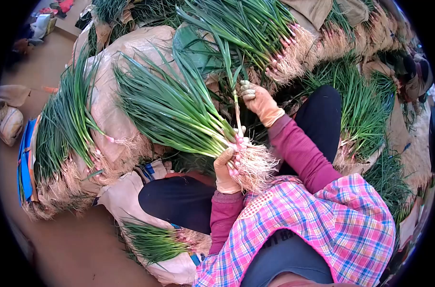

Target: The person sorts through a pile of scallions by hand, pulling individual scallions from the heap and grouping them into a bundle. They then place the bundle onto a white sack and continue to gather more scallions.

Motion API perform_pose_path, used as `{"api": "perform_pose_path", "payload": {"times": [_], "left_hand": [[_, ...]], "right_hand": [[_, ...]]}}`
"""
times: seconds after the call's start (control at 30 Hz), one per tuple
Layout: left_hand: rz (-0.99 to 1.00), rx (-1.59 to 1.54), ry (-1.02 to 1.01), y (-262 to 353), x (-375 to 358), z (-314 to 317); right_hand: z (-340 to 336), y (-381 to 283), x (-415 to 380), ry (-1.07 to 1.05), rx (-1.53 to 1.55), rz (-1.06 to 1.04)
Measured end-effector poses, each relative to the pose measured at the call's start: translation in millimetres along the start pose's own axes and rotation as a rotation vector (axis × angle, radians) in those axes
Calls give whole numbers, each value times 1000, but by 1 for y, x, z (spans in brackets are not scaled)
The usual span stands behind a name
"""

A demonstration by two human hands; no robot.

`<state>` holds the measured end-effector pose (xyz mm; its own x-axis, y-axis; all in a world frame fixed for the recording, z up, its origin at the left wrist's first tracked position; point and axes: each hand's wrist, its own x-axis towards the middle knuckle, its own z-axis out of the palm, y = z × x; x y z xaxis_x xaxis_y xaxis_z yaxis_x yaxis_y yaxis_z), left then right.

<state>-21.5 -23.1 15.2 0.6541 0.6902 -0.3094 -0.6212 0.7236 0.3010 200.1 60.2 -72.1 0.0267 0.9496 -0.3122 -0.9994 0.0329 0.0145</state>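
Note:
A thick bunch of green garlic (179, 115), with long green leaves, pinkish bulbs and pale stringy roots, is held in front of me. My left hand (227, 172), in a pale glove, is closed around its stems just by the bulbs. Above and to the right, my right hand (261, 102), gloved too, has its fingers curled on a single yellowish stalk (237, 109). That stalk stands upright from near the bulbs, and its lower end meets the bunch, partly hidden there.
More green garlic (248, 33) lies at the top, roots to the right. Another row (66, 129) leans on sacking (114, 91) at the left. A small bunch (155, 239) rests on cloth at lower left. Further piles (356, 105) stand to the right, past my knee (322, 115).

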Motion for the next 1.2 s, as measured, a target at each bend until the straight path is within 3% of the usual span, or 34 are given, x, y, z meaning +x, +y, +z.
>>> {"api": "perform_pose_path", "payload": {"times": [0.03, 0.1, 0.17, 0.23, 0.3, 0.37, 0.43, 0.47, 0.5, 0.53, 0.63, 0.7, 0.73, 0.77, 0.9, 1.03, 1.13, 1.2], "left_hand": [[20, 33, 41, 0, -1, 1], [17, 52, 17, 3, 4, 1], [-28, 93, 70, 0, 5, -11], [-58, 113, -16, 5, 5, -4], [-172, -52, -90, 7, 8, -14], [-45, 65, -48, 3, 6, -17], [-81, 15, -71, 3, 5, -18], [-119, -30, -101, 4, 3, -19], [-121, -31, -101, 5, 1, -20], [-143, 11, -75, 7, -3, -21], [-116, 272, 69, 9, 1, -13], [-178, 283, 94, 5, 4, -22], [-195, 336, 146, 2, 6, -26], [-179, 403, 186, -3, 7, -26], [-182, 450, 155, -7, 5, -21], [-159, 437, 148, -7, 5, -27], [-181, 387, 144, -6, 5, -31], [-196, 360, 106, -2, 4, -30]], "right_hand": [[7, -3, -3, -9, -178, 24], [31, 20, -22, 85, -484, -138], [28, 20, -10, 59, -577, -157], [21, 20, 3, 76, -436, -193], [18, 22, 11, 156, -181, -28], [17, 17, 14, 97, -16, 129], [20, 8, 16, 108, -80, -69], [13, -6, 21, 23, -49, -71], [-4, -21, 28, 71, -319, -167], [-20, -25, 17, 70, -317, -170], [-51, -13, -29, 54, -2606, 290], [-22, 2, -56, 435, -2043, -74], [-15, 2, -52, 404, -1824, -208], [6, 13, -50, 311, -1785, -498], [14, 43, -11, 48, -1471, -531], [1, 62, -18, 244, -1618, -862], [-3, 50, -20, 308, -1178, -566], [-4, 46, -21, 316, -1093, -531]]}}
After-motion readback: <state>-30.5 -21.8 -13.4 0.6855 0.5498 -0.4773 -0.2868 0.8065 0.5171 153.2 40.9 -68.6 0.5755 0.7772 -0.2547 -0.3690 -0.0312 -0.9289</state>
